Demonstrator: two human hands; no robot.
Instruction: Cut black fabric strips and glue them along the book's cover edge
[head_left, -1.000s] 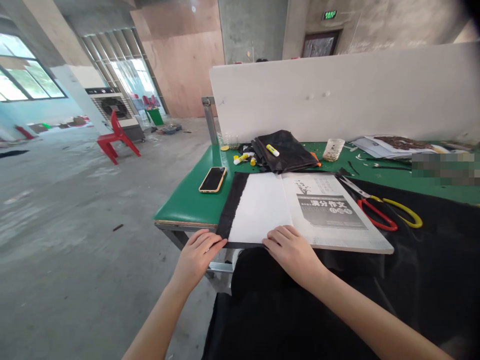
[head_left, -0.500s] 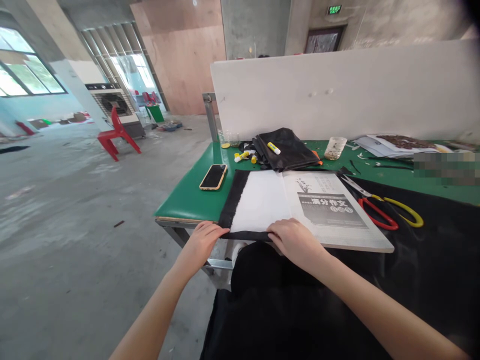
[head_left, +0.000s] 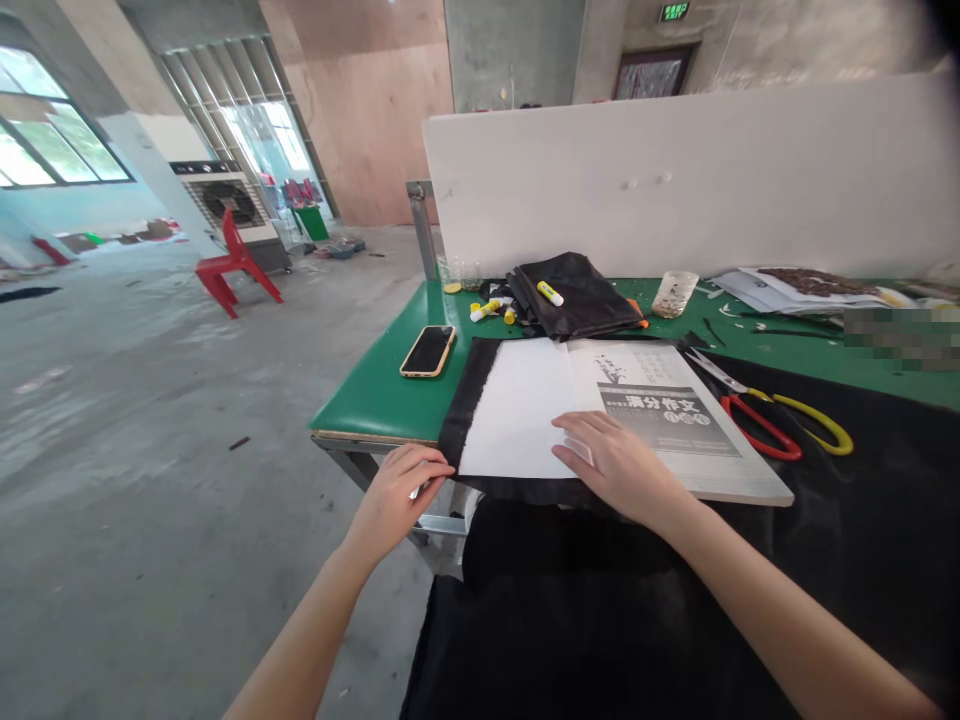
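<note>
An open book [head_left: 675, 455] lies on black cloth [head_left: 471, 385] at the table's front edge, its printed page to the right and a blank white cover or sheet [head_left: 517, 400] to the left. Black cloth borders the white part on its left and along the near edge, where a strip now hangs flat. My left hand [head_left: 405, 490] pinches the cloth at the near left corner, thumb against fingers. Over the white part near the book's fold, my right hand [head_left: 615, 460] has its fingers apart with nothing in them. Scissors [head_left: 757, 400] with red and yellow handles lie right of the book.
A phone [head_left: 427, 352] sits on the green table [head_left: 367, 400] at left. Behind the book are folded black cloth [head_left: 581, 300], a glue stick [head_left: 550, 293] on it, a plastic cup [head_left: 673, 295] and papers [head_left: 750, 292]. A white board [head_left: 675, 190] stands along the back.
My right hand has let go of the near cloth edge and moved right and up over the white part. The folded near edge has dropped flat. My left hand stays at the corner.
</note>
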